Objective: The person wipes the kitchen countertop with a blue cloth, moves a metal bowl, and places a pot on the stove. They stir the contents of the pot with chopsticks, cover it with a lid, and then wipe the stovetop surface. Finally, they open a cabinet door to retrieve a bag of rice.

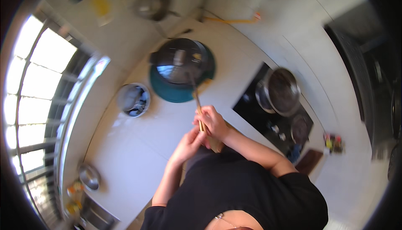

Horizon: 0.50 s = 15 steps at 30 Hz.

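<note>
Close in front of my body, both hands are on a long, thin utensil with a light wooden handle (201, 124); its narrow dark shaft points away over the counter. My right hand (212, 122) wraps the upper part of the handle. Lower down, my left hand (192, 142) has its fingers and thumb on the handle's near end. Past the utensil's far end, a dark rice cooker or similar rounded appliance (180, 61) stands on a round teal mat (169, 96). The utensil's tip is blurred, and its exact kind cannot be told.
A bowl with dark and pale contents (134, 100) stands left of the mat. On the right, a steel pot (282, 92) sits on a black cooktop (251, 99). A metal bowl (89, 176) is near the sink (99, 212) at lower left. A barred window (37, 82) lies left.
</note>
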Available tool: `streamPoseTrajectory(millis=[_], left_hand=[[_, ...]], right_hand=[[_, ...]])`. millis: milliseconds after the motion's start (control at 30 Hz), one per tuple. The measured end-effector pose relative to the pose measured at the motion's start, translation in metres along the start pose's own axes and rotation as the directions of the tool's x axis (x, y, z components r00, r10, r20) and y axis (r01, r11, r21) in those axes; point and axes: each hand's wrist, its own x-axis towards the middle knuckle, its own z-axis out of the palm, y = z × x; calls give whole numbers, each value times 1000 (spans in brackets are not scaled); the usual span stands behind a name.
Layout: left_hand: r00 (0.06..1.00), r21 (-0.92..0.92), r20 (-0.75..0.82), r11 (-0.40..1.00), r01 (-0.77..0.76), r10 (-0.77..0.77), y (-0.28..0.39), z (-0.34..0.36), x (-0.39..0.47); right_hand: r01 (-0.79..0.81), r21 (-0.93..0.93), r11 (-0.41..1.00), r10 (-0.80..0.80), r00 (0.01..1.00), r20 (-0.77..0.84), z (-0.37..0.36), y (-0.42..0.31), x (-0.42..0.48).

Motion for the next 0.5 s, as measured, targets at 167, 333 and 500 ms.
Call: streamPoseTrajectory(millis=[167,333,500], left_hand=[[997,97,-43,993,-66,71,12,29,26],[929,215,-369,971,104,-18,-9,29,30],[894,239,-447,957,162,-39,-8,56,39]], right_hand=[[410,-666,623,-660,733,-166,-104,-42,-42],[124,-377,918,-378,566,-733,-229,-41,-117],[-75,-349,934,-227,631,-742,-297,-30,-116]])
